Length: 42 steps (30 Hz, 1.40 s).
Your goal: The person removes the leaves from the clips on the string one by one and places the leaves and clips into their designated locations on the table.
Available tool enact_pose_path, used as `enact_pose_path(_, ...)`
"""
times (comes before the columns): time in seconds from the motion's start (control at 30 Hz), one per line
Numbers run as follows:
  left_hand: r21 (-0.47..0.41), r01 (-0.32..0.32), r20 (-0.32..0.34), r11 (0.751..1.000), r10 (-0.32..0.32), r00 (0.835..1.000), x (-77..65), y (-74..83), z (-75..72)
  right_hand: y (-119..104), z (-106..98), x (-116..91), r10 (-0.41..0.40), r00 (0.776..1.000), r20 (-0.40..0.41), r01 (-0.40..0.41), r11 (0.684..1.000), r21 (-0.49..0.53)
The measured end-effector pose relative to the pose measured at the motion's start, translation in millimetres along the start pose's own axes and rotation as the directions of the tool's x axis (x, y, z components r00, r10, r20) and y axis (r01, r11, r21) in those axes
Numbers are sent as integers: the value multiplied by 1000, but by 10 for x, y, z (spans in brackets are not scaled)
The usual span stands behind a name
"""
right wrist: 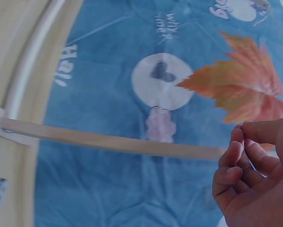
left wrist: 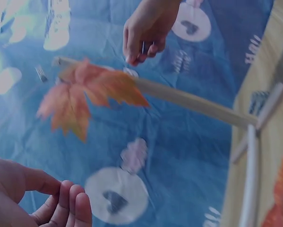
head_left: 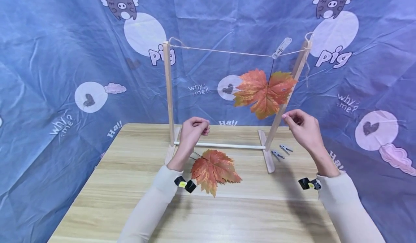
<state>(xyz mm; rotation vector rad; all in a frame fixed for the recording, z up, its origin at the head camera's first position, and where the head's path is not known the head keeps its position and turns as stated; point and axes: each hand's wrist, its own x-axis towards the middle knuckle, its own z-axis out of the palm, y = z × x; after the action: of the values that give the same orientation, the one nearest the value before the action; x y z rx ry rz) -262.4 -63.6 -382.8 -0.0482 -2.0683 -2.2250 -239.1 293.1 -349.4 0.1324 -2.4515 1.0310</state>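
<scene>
Far left: creased blue cloth backdrop (head_left: 48, 37), printed "why me?", "Ha!!", "pig". Pale wood-grain table (head_left: 107, 185), cut off at bottom of frame. Left post (head_left: 169, 95), slim square-cut wood, its foot partly behind the left forearm. Left hand (head_left: 192, 134), center: grip pressed together, thumb on curled fingers; palm side hidden in head view. It masks part of the white round rod (head_left: 230, 146). Black wrist mount (head_left: 185, 184) has a yellow label, text unreadable.

Lower center: orange-red maple leaf (head_left: 214, 167), jagged edge, flat on table; cut off at right edge of left wrist view. Twine (head_left: 224, 51), thin and fibrous, runs post to post. Upper right of center: second maple leaf (head_left: 263, 91), orange to green, hangs by dark stem from a pale clothespin (head_left: 282, 48) on the twine; blurred in left wrist view. Right post (head_left: 275, 127), leaning. Two small clips (head_left: 282, 152), detail too small. Right hand (head_left: 307, 134): grip pressed together, thumb to index, just below the hanging leaf.
</scene>
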Motion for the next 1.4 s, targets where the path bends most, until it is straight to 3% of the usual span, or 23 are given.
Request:
enact_pose_path(0.37,-50,-65,106,997,70,992,-19,440,261,-359,-178,189,-75,997,-18,76,996,37)
enact_pose_path(0.87,-127,-183,187,975,205,961,124,886,617,-706,-291,489,-161,986,-51,164,985,54)
enact_pose_path(1.2,-114,-260,228,959,280,932,199,1124,854,-934,-532,748,-165,984,-71,170,984,62)
enact_pose_path(1.4,-68,-291,229,954,299,927,242,1232,979,-1086,-710,883,-168,985,-40,171,982,77)
